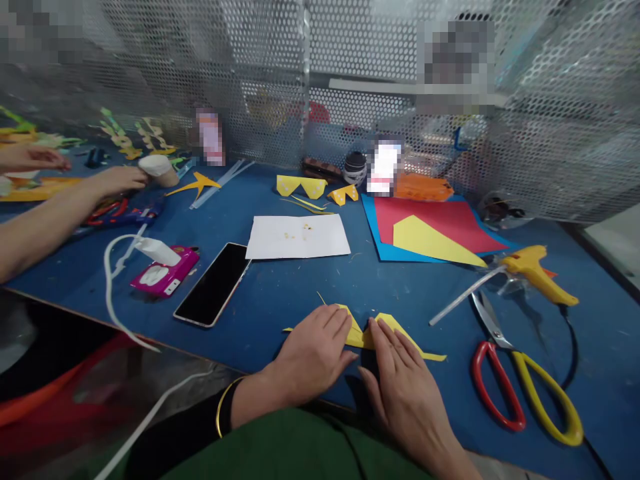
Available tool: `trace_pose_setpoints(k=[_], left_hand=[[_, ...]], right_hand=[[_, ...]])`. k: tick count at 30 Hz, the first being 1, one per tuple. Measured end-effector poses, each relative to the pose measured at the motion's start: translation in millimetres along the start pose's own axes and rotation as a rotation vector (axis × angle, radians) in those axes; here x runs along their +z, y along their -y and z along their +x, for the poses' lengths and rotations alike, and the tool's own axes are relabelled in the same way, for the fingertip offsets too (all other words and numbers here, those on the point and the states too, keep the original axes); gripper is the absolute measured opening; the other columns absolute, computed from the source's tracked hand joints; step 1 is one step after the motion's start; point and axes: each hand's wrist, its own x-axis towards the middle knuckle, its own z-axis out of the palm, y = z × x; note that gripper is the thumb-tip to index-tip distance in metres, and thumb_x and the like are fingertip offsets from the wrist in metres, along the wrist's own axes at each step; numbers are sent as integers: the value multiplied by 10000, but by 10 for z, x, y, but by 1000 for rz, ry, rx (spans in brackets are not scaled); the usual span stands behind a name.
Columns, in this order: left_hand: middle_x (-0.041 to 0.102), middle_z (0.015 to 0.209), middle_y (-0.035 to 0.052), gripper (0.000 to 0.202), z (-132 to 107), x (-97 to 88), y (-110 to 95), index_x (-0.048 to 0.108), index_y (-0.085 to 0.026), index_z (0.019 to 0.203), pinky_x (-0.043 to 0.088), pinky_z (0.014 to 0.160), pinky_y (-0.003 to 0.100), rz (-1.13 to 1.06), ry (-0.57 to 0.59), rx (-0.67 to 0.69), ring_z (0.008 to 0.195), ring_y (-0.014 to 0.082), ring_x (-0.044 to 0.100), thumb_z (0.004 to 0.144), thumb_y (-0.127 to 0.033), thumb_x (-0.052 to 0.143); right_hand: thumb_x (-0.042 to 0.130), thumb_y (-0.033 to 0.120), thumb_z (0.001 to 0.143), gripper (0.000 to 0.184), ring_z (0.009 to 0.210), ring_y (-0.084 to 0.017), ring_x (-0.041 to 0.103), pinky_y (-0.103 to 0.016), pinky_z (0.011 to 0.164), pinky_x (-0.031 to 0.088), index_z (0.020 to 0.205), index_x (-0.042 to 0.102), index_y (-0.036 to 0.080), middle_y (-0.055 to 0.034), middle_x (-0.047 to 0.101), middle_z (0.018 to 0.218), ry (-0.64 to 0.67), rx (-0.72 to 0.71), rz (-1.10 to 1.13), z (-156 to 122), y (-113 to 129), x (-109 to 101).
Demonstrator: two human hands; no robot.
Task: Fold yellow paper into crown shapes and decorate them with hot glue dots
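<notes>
Remotely, I am resting my left hand (pixel 313 348) and right hand (pixel 407 383) on a folded yellow paper piece (pixel 356 339) near the front edge of the blue bench (pixel 410 287); straight fingers (pixel 383 352) are lying flat, gripping nothing; even pressure should be keeping creases crisp.

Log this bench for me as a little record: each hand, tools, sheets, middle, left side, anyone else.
left hand: flat on folded yellow paper
right hand: on the same paper
tools: scissors, yellow glue gun
sheets: yellow sheet over red sheet over blue sheet
middle: white paper with small bits
left side: dark-screened phone, magenta socket block
anyone else: another person's arm
</notes>
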Motion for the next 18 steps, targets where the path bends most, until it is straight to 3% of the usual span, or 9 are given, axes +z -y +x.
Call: trace_pose_setpoints(k=[3, 8, 13, 18], left_hand=[[696, 1231, 175, 473, 5, 19, -17, 616, -19, 1273, 499, 1032, 420, 37, -30, 11, 1157, 293, 640, 1036, -379, 421], [643, 1363, 193, 527, -39, 78, -38, 596, -14, 1315, 443, 1085, 416, 99, -75, 20, 1284, 300, 583, 1045, -418, 392], [639, 1384, 165, 544, -52, 60, -37, 603, -33, 1324, 431, 1097, 411, 92, -62, -6, 1303, 295, 576, 1043, -450, 396], [630, 1382, 202, 536, -20, 29, -32, 589, 10, 1327, 409, 1131, 448, 85, -30, 29, 1312, 317, 569, 1025, -405, 435]], right_hand=[[417, 350, 1012, 674, 1286, -309, 601, -456, 1012, 516, 1560, 263, -11, -223, 617, 1388, 6, 15, 32, -6, -6, -10], [397, 349, 1027, 675, 1247, -304, 628, -467, 989, 547, 1586, 211, 18, -231, 628, 1365, -14, 86, 96, -30, -31, 22], [430, 418, 1014, 729, 1321, -353, 560, -514, 1022, 521, 1580, 217, 12, -256, 580, 1414, 33, 136, 77, -24, -12, 71], [434, 420, 1002, 734, 1337, -362, 544, -508, 1062, 482, 1556, 249, -24, -271, 577, 1412, 57, 136, 37, 13, 5, 50]])
